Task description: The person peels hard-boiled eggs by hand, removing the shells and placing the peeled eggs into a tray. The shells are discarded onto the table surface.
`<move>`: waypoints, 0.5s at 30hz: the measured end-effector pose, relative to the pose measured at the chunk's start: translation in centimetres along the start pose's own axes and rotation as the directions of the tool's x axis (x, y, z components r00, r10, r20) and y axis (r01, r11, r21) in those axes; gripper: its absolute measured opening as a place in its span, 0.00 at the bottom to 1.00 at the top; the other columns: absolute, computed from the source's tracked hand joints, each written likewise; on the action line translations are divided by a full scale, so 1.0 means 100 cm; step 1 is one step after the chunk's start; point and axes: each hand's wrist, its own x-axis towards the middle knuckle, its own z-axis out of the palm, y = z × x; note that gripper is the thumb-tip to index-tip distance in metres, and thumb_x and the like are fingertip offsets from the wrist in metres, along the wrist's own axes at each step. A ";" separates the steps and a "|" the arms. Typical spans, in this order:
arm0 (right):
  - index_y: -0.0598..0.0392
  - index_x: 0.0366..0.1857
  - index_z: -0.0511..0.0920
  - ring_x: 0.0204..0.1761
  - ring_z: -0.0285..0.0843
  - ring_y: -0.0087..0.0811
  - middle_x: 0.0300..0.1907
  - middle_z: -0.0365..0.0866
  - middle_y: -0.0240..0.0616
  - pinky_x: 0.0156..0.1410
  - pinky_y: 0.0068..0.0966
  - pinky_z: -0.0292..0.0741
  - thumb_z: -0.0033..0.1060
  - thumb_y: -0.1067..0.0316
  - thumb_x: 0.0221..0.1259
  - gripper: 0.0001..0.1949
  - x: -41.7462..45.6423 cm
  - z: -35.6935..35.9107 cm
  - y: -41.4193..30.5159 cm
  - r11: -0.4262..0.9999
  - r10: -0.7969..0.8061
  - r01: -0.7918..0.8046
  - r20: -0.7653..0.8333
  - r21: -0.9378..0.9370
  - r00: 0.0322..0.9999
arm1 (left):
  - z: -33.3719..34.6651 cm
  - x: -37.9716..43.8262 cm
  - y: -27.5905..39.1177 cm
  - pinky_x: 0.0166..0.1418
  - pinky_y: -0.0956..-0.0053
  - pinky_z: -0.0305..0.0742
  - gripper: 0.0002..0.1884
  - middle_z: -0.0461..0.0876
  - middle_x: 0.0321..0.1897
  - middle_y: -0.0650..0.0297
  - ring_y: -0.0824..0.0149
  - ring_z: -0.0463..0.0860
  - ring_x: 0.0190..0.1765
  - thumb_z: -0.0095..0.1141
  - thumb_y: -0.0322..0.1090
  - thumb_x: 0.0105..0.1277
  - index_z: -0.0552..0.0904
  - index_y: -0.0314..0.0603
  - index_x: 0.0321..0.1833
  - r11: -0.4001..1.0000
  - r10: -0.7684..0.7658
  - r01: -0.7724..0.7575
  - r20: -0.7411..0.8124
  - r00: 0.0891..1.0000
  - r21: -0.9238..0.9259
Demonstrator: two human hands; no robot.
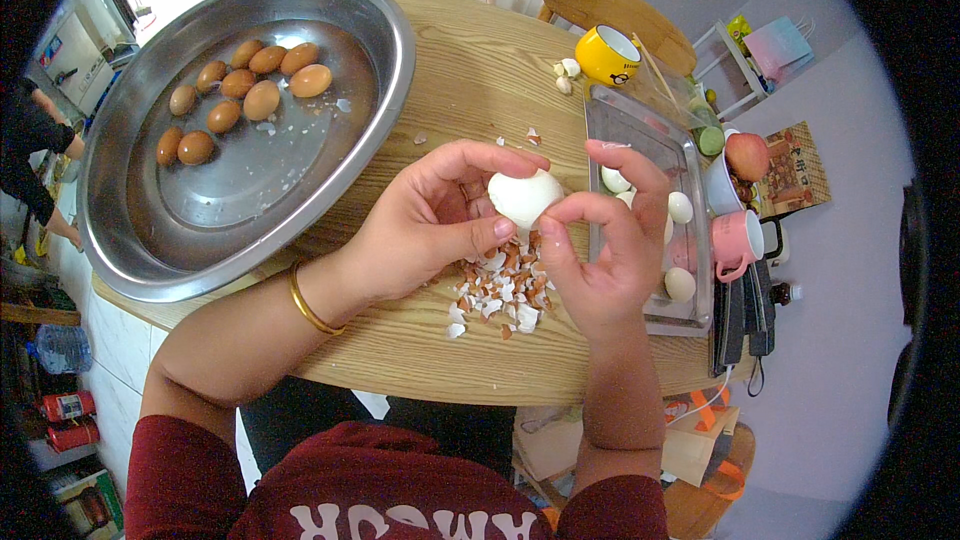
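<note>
My left hand point(427, 221) holds a white peeled egg point(523, 196) between thumb and fingers, above the wooden table. At the egg's right side, the thumb and index fingertip of my right hand point(611, 240) are pinched together, touching it; whether a bit of shell lies between them cannot be told. Beneath the hands lies a heap of broken brown and white eggshell point(506, 289). On the left, a large steel basin point(397, 82) holds water, several brown eggs point(262, 100) and shell bits. Several peeled eggs point(680, 208) lie in a clear tray point(701, 300), partly hidden by my right hand.
A yellow mug point(606, 56) and garlic bulbs point(568, 69) stand beyond the tray. Along the right side are a pink mug point(735, 240), an apple point(747, 156) on a filled bowl, and black cases point(742, 315). Another person point(37, 142) is at the far left.
</note>
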 end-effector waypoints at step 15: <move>0.49 0.25 0.74 0.53 0.71 0.42 0.49 0.74 0.39 0.58 0.37 0.62 0.62 0.73 0.37 0.09 -0.001 0.005 0.001 0.998 -0.046 0.046 0.011 -0.030 0.999 | 0.002 -0.002 -0.002 0.61 0.71 0.72 0.20 0.73 0.58 0.58 0.67 0.75 0.58 0.60 0.23 0.60 0.72 0.41 0.54 0.999 0.014 -0.014 0.001 1.000 0.050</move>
